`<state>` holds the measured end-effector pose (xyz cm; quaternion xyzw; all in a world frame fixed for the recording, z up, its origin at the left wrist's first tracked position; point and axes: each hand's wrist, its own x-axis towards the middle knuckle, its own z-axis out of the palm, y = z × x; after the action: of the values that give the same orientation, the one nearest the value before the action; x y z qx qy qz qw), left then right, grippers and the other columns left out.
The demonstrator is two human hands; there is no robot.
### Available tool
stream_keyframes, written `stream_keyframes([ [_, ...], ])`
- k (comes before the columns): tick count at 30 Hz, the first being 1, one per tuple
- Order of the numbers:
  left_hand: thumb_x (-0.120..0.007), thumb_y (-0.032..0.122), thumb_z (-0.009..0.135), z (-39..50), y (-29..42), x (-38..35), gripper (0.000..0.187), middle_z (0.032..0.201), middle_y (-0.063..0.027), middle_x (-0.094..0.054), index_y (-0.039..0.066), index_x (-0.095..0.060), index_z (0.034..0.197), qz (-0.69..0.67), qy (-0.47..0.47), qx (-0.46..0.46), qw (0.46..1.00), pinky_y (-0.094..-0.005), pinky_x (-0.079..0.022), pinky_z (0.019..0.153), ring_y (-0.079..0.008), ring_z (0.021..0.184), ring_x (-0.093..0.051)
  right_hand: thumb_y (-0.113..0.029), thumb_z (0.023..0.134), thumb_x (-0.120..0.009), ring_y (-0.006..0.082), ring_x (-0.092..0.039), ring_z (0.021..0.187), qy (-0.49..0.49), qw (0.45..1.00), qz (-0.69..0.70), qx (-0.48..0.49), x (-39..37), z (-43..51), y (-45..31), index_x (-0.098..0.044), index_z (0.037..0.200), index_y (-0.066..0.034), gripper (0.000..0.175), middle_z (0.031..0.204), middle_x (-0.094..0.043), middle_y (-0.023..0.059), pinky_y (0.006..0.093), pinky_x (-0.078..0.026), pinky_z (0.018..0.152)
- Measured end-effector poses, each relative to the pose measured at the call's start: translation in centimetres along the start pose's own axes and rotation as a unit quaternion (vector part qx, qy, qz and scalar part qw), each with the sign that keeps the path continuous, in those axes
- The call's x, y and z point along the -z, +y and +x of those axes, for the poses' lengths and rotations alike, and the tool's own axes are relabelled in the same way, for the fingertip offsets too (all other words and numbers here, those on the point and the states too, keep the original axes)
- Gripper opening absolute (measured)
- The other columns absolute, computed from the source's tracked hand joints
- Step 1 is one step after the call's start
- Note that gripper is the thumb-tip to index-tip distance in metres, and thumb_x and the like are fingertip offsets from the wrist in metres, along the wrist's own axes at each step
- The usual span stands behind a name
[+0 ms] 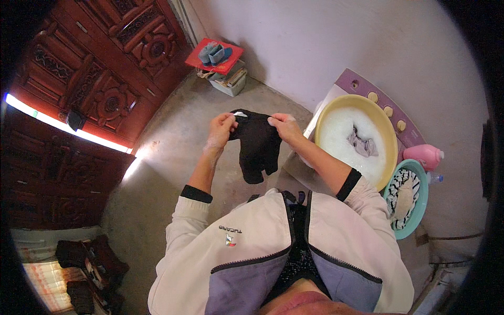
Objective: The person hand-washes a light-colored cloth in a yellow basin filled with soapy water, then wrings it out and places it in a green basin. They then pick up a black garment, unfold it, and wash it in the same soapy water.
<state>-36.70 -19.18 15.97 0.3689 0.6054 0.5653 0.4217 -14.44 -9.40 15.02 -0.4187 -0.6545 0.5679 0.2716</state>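
Observation:
A black cloth garment hangs spread between my two hands, over the floor. My left hand pinches its upper left edge, where a small white patch, perhaps a label, shows. At the upper right edge, my right hand grips the cloth between thumb and fingers. To the right, a yellow basin full of white suds rests on a washing machine with a purple control panel. A greyish wet cloth pokes out of the suds.
A teal basin with striped and beige cloth stands beside the machine, near a pink bottle. Small shoes lie on a red board above a white box by the wall. Carved wooden doors stand at left.

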Motion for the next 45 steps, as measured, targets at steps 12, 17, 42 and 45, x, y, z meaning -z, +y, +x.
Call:
stream_keyframes([
  [12,-0.057,0.014,0.099,-1.5,-0.5,-1.0,0.016,0.1,-0.0027,-0.064,0.006,-0.061,0.112,-0.127,0.022,-0.06,0.99,-0.0292,-0.05,0.082,-0.0127,0.09,-0.061,-0.026,0.092,-0.063,0.0107,-0.059,0.086,-0.079,0.955,0.256,-0.127,-1.2,-0.5,-3.0,-0.066,0.105,-0.0044,0.025,0.094,-0.064,0.0004,0.0253,-0.047,0.079],
  [17,-0.054,0.013,0.1,-1.5,-0.6,-4.3,0.018,0.107,-0.0046,-0.064,0.005,-0.058,0.116,-0.362,-0.016,-0.033,0.932,-0.03,-0.051,0.084,-0.0155,0.095,-0.062,-0.034,0.086,-0.072,0.0121,-0.06,0.093,-0.108,0.99,0.081,-0.028,-1.4,-1.6,-3.4,-0.065,0.118,-0.0026,0.046,0.102,-0.067,0.005,0.0276,-0.048,0.08],
  [42,-0.047,0.013,0.101,0.4,2.7,-11.7,0.017,0.091,-0.0057,-0.059,-0.001,-0.057,0.105,0.028,0.107,-0.214,0.971,-0.0294,-0.046,0.077,-0.0149,0.084,-0.054,-0.028,0.085,-0.075,0.0078,-0.059,0.085,-0.058,0.981,0.185,-0.017,2.1,-4.5,-5.2,-0.069,0.111,0.0022,0.04,0.094,-0.068,0.0015,0.0247,-0.047,0.077],
  [45,-0.047,0.013,0.101,0.9,2.7,-12.2,0.016,0.093,-0.0061,-0.057,0.0,-0.055,0.105,0.022,0.149,-0.219,0.964,-0.029,-0.045,0.079,-0.015,0.087,-0.053,-0.028,0.088,-0.072,0.0097,-0.059,0.09,-0.061,0.993,0.099,0.007,3.2,-5.1,-5.2,-0.065,0.12,0.0003,0.044,0.1,-0.067,0.0034,0.0264,-0.047,0.082],
])
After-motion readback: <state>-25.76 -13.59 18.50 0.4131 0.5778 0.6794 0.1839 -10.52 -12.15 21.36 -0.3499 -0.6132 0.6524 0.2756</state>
